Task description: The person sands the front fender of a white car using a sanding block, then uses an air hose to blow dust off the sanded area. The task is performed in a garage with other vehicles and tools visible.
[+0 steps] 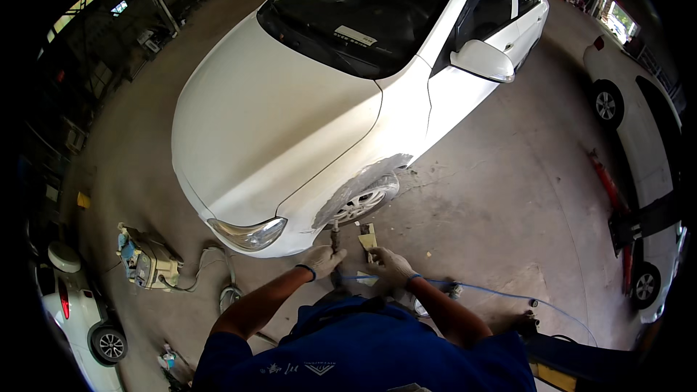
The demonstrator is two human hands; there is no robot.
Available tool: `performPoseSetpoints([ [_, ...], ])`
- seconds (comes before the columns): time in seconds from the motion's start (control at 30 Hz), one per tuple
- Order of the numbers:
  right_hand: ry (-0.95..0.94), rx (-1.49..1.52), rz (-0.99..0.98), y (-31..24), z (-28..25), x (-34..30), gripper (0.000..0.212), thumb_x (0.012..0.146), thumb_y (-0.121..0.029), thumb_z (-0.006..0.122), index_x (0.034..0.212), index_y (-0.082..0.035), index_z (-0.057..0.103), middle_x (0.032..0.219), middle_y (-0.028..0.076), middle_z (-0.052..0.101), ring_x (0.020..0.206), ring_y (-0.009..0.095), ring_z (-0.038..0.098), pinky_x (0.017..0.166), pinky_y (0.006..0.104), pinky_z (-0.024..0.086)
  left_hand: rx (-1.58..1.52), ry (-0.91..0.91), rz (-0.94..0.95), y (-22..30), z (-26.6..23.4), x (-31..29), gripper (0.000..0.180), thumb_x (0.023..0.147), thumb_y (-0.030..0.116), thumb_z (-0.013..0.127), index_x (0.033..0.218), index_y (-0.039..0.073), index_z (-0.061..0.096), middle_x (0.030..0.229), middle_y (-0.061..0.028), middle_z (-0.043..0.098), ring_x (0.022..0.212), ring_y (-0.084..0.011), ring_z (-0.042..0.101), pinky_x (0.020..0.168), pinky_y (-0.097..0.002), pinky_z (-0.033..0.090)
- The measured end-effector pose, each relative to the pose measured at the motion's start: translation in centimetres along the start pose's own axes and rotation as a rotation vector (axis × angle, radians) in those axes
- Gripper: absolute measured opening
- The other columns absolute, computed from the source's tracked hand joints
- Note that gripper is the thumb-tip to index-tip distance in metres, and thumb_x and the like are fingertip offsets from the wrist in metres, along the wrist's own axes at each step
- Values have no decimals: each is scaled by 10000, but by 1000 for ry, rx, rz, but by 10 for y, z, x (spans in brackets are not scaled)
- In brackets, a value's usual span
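My left hand [323, 261], in a pale work glove, is closed around a slim dark tool [335, 238] that points up toward the front wheel. My right hand [393, 268], gloved too, has its fingers closed at the lower end of a pale yellow flat piece [369, 238] with a dark patch at its top. Both hands are just short of the white car's front wheel [361, 205]. Above that wheel, the fender's arch [353, 181] shows a rough grey sanded band. The headlight [249, 233] sits left of my hands.
A thin blue hose [494, 289] crosses the floor to the right. At left stands a boxy yellowish machine [156, 261] with a grey hose [231, 265]. Other white cars stand at lower left and far right, beside a red lift post or stand [612, 189].
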State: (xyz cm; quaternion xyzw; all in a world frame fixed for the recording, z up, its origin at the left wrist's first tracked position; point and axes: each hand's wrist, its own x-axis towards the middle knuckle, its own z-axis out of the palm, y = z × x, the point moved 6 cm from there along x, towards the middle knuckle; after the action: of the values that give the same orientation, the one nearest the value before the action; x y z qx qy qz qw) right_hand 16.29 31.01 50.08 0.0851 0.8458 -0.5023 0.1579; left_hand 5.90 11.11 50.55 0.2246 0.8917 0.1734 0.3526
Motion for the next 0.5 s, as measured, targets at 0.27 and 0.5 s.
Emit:
performPoseSetpoints([
  [0.27, -2, 269, -331, -93, 4, 14, 352, 927, -313, 619, 1172, -60, 597, 1077, 188, 641, 1032, 376, 620, 883, 432, 504, 101, 120, 214, 72, -16, -38, 344, 884, 291, 580, 1121, 44, 617, 980, -224, 674, 944, -422, 639, 808, -490, 519],
  [0.5, 38, -428, -255, -34, 0, -5, 221, 862, -282, 635, 982, -98, 617, 799, 168, 681, 780, 390, 671, 659, 510, 511, 779, -85, 347, 20, 15, -66, 332, 850, 325, 621, 1083, 100, 694, 1118, -132, 673, 1105, -316, 613, 924, -475, 467],
])
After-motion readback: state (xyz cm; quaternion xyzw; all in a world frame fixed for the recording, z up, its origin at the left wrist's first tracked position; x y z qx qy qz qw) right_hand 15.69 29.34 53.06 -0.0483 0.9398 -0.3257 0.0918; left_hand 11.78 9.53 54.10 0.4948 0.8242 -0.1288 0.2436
